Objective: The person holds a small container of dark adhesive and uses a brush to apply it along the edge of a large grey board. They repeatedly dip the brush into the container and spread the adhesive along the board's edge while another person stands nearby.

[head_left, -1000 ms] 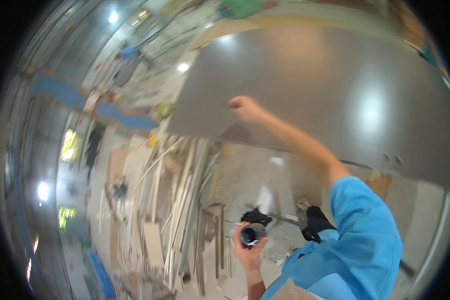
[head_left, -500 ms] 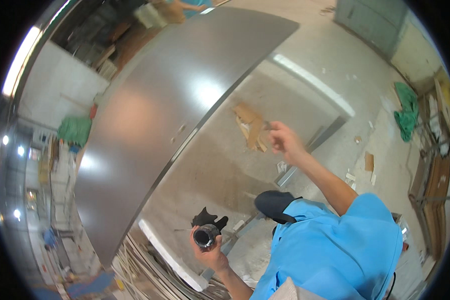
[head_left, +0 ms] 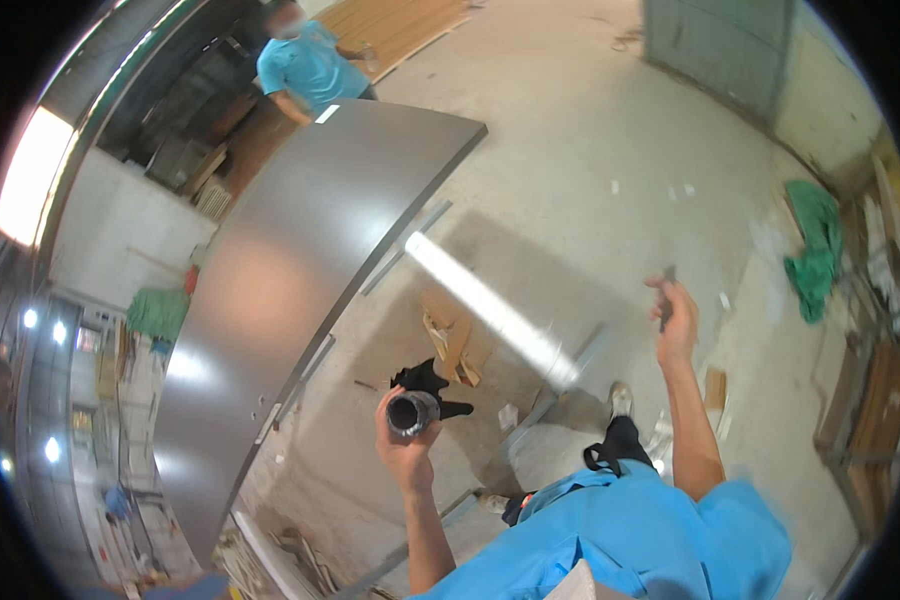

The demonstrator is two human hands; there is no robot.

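Panel first: broad, smooth, glossy grey, standing tilted at the left, lamp glare sliding across its face. Beside its lower edge the left hand is up, fingers wrapped tight around a dark cylinder whose open end faces the camera. Over to the right, the right hand is raised above the concrete floor, fingers pinched on a small dark object.

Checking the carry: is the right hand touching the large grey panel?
Apart. The head view shows the right hand raised over bare floor, far from the large grey panel.
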